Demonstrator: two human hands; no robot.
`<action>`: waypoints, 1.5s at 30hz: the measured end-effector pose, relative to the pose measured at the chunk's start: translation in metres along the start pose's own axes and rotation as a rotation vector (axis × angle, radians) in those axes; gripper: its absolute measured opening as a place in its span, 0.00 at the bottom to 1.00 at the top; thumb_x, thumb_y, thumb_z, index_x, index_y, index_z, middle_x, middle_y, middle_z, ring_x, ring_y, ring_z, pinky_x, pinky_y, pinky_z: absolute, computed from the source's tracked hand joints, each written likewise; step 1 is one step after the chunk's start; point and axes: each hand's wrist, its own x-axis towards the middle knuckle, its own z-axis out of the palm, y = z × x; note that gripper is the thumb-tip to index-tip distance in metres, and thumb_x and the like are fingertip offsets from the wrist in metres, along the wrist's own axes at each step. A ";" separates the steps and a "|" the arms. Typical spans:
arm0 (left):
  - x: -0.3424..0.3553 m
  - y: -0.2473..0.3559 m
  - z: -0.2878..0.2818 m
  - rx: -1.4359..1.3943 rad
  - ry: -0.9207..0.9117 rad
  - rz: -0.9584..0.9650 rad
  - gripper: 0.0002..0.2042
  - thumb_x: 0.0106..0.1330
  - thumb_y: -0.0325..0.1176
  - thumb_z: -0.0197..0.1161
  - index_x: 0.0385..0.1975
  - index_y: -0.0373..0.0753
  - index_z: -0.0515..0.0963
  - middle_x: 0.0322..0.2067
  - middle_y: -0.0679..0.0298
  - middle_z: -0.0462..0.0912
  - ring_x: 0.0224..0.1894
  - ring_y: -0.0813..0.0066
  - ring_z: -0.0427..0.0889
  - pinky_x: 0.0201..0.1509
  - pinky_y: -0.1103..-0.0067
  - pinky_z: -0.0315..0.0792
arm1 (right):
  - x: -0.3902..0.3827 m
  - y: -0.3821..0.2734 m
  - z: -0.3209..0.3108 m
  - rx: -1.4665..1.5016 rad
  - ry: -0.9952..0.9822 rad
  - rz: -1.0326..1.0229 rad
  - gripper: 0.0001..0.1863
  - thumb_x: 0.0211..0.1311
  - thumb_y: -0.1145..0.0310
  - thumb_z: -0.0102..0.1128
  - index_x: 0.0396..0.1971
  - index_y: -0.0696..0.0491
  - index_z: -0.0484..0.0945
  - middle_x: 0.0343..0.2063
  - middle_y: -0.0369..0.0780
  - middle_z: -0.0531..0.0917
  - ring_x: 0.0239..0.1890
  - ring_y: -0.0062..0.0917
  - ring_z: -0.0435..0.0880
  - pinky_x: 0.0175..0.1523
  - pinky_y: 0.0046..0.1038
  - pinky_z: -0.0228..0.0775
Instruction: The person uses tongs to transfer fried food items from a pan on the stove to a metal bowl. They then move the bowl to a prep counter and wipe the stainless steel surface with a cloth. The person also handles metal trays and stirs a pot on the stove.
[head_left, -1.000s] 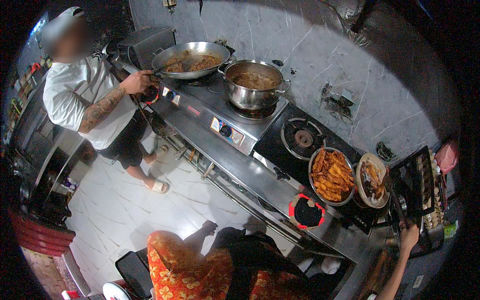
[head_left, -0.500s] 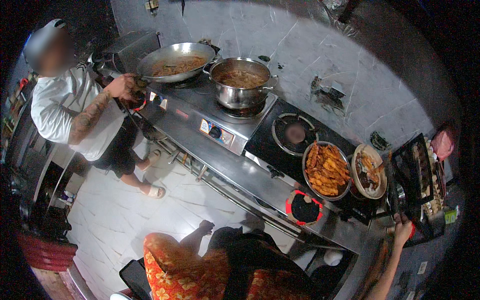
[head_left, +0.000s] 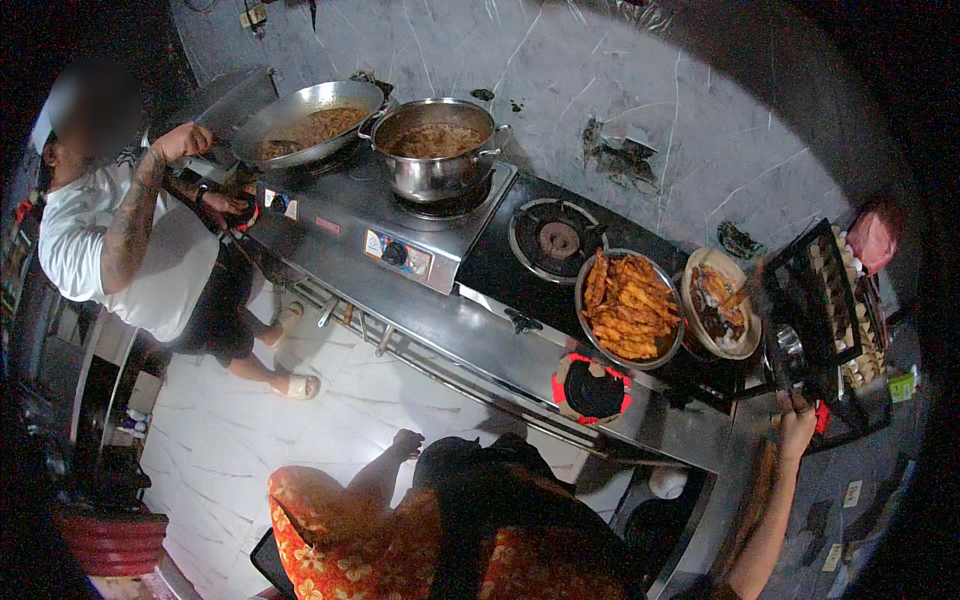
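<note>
At the right end of the counter, my right hand (head_left: 797,430) is closed around the handle of a shiny round metal utensil (head_left: 788,352); whether it is a ladle or a small pan is unclear. Just left of the utensil stands a pale bowl (head_left: 748,347) with saucy food and a wooden-looking utensil in it. Next to that bowl, a metal bowl (head_left: 677,350) is heaped with orange-brown fried pieces (head_left: 630,305). My left hand (head_left: 406,443) hangs low over the white floor by my side, dim, its fingers loosely apart with nothing visible in them.
A steel pot (head_left: 437,180) and a wide wok (head_left: 345,97), both holding brown food, sit on the stove. A bare burner (head_left: 558,240) lies nearer me. A red-edged black pad (head_left: 592,388) rests on the counter. A co-worker (head_left: 130,240) stands left. Egg trays (head_left: 868,330) stand far right.
The view has shifted slightly. My right hand stays on the handle, and the metal utensil's round part shows more fully now. The co-worker's arm has risen beside the wok.
</note>
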 end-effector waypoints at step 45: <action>-0.015 0.009 0.001 0.293 -0.250 0.210 0.13 0.59 0.36 0.52 0.39 0.36 0.74 0.31 0.56 0.76 0.29 0.59 0.77 0.33 0.63 0.74 | -0.029 -0.061 -0.037 -0.186 0.061 0.303 0.20 0.49 0.56 0.62 0.41 0.51 0.79 0.32 0.50 0.81 0.39 0.38 0.81 0.45 0.32 0.68</action>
